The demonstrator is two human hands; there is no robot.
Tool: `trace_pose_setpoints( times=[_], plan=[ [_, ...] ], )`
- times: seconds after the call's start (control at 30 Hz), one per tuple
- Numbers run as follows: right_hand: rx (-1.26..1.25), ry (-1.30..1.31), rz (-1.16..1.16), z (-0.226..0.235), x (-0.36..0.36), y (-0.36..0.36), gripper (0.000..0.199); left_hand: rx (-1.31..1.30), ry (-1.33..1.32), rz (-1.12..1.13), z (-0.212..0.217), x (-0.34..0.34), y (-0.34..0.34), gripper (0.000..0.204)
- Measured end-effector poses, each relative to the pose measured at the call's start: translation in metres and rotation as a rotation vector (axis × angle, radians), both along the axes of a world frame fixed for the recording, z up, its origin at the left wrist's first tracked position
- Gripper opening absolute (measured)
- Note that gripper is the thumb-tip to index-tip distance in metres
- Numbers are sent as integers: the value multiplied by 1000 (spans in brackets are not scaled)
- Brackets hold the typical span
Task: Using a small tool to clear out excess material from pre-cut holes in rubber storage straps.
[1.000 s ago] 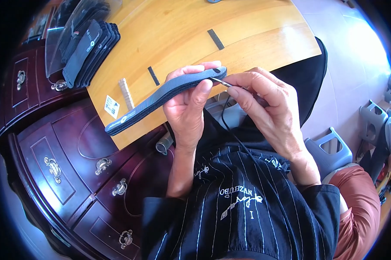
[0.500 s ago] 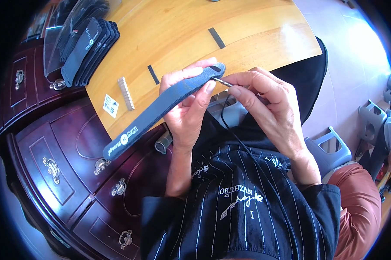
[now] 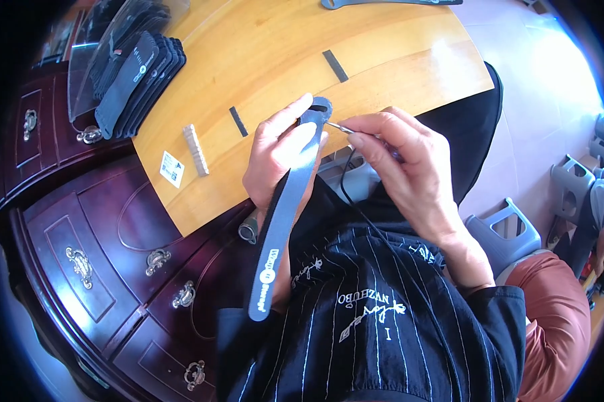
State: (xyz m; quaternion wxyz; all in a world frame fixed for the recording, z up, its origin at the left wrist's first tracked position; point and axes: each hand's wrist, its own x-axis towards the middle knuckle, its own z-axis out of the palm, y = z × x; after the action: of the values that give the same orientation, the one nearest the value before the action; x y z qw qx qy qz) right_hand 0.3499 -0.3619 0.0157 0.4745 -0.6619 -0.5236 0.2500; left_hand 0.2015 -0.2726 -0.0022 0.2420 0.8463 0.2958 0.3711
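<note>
My left hand (image 3: 267,157) is closed on a long dark grey-blue strap (image 3: 283,209), pinching it near its rounded, slotted end. From there the strap hangs down across my wrist, its printed tail pointing toward me. Between the thumb and fingers of my right hand (image 3: 412,167) is a slim pointed metal tool (image 3: 340,127). Its tip sits at or very near the strap's edge, just below the slot; whether they touch I cannot tell. The tool's rear part is hidden in my palm. A thin black cord (image 3: 345,191) runs below my right hand toward my shirt.
A stack of similar straps (image 3: 138,87) lies at the far left of the wooden table (image 3: 262,60). Another strap (image 3: 382,2) lies at the far edge. Two short dark strips, a pale ribbed strip (image 3: 195,151) and a white label (image 3: 172,169) lie nearer. Dark drawers (image 3: 81,221) stand left.
The strap has turned in my left hand: its tail swung from the left down toward me, and its other face is up. My right hand and tool stay nearly in place.
</note>
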Motion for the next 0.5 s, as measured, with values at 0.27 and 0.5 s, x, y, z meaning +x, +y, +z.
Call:
trace_pose_setpoints(
  times=[0.27, 0.5],
  plan=[
    [-110, 690, -38, -15, -16, 10, 19, 39, -122, -61, -8, 3, 5, 28],
    [22, 29, -109, -21, -14, 13, 15, 93, -258, -123, -24, 7, 10, 25]
  ],
)
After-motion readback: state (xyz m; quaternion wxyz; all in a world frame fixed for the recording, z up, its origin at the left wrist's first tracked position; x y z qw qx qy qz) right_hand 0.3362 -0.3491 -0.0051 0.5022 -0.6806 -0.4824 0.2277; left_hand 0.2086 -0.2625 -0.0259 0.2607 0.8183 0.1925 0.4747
